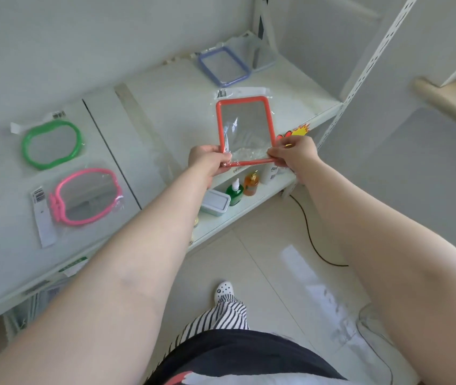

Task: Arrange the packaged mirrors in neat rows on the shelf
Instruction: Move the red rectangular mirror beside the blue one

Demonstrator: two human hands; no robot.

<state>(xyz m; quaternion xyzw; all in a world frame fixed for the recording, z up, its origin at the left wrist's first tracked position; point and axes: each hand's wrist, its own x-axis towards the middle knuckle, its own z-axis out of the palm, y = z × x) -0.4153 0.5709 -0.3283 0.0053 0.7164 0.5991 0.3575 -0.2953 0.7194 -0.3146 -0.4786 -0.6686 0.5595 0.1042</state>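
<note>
An orange-framed rectangular mirror [245, 126] in clear plastic wrap is held over the front edge of the white shelf [165, 87]. My left hand [207, 159] grips its near left corner and my right hand [295, 154] pinches its near right corner. A blue-framed rectangular mirror [223, 66] lies at the shelf's back right. On the left part of the shelf lie a green oval mirror [51, 144] and, nearer to me, a pink oval mirror [86, 195], both bagged with label tabs.
A lower shelf [238, 207] holds a green bottle [234, 191], an orange bottle [251, 183] and a lidded box [215, 202]. A white slotted upright [360, 76] stands at the shelf's right end. A black cable [313, 240] trails across the tiled floor.
</note>
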